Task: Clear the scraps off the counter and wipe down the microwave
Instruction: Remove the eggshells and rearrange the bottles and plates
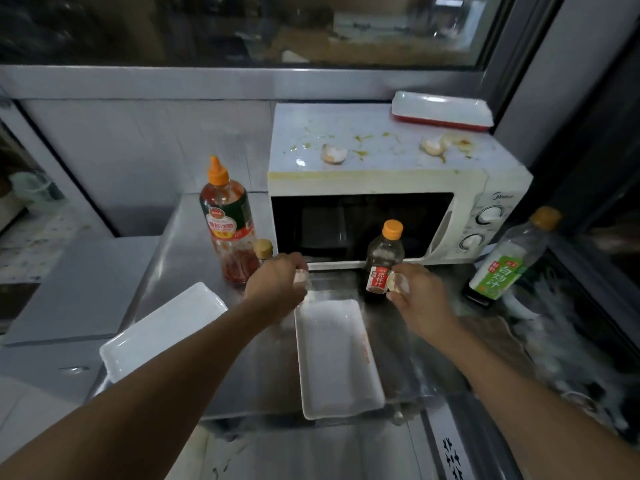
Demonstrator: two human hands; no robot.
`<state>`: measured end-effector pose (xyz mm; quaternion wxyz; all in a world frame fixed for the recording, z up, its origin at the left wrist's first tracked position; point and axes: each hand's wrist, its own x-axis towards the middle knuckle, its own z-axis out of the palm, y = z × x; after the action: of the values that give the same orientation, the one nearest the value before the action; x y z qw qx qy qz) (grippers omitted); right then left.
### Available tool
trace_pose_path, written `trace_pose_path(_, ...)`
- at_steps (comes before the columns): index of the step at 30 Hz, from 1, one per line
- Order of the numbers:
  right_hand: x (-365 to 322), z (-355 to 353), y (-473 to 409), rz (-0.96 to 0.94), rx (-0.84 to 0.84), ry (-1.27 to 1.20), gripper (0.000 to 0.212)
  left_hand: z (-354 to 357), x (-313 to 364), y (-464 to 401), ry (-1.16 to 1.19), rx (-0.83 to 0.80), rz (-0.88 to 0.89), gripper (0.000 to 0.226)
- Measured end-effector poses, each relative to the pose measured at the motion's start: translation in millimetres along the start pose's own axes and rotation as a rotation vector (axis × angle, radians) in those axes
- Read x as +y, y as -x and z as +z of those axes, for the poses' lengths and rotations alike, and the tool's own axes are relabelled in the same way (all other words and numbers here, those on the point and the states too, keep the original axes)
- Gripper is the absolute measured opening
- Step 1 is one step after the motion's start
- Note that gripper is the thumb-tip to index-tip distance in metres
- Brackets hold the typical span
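Note:
The white microwave (381,181) stands at the back of the steel counter (187,258). Its top is smeared with yellow stains and carries two eggshell pieces (333,154) (434,146). My left hand (277,284) hovers over the far end of a white rectangular dish (337,362), fingers curled round a small pale scrap (300,275). My right hand (415,296) pinches a pale eggshell piece (396,282) just in front of a small dark sauce bottle (382,261).
A tall red sauce bottle (228,223) and a small capped jar (264,251) stand left of the microwave. A second white tray (162,330) lies at the counter's left edge. A green-labelled bottle (509,261) leans at the right. A red-and-white tray (443,110) rests on the microwave's back corner.

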<state>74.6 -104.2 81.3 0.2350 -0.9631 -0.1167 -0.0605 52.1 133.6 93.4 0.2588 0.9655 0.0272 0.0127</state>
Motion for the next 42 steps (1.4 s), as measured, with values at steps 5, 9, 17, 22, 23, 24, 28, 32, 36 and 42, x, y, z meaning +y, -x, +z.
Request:
trace_pose_path(5, -18, -37, -10, -0.013, 0.093, -0.026, 0.033, -37, 17, -13, -0.072, 0.059, 0.121, 0.032)
trace_pose_path(9, -24, -64, -23, -0.026, 0.167, -0.035, 0.037, -64, 30, -29, -0.089, 0.098, 0.198, 0.031)
trace_pose_path(17, -17, -106, -66, -0.029, 0.222, -0.022, 0.043, -90, 72, -75, -0.073, 0.164, 0.265, 0.027)
trace_pose_path(22, 6, -126, -110, -0.049, 0.248, 0.003, 0.039, -94, 97, -111, -0.060, 0.209, 0.240, 0.032)
trace_pose_path(23, 10, -129, -122, -0.055, 0.250, 0.010, 0.038, -95, 100, -117, -0.062, 0.217, 0.223, 0.032)
trace_pose_path(24, 14, -132, -133, -0.063, 0.254, 0.011, 0.038, -96, 104, -124, -0.065, 0.223, 0.210, 0.032)
trace_pose_path(28, 24, -137, -176, -0.086, 0.268, -0.020, 0.036, -100, 114, -146, -0.085, 0.259, 0.172, 0.032)
trace_pose_path(32, 29, -131, -208, -0.093, 0.199, -0.054, 0.033, -100, 114, -161, -0.079, 0.288, 0.148, 0.030)
trace_pose_path(36, 33, -121, -216, -0.105, 0.114, -0.030, 0.032, -97, 108, -170, -0.090, 0.292, 0.112, 0.030)
trace_pose_path(42, 35, -115, -214, -0.129, 0.083, -0.056, 0.027, -93, 99, -175, -0.074, 0.296, 0.069, 0.030)
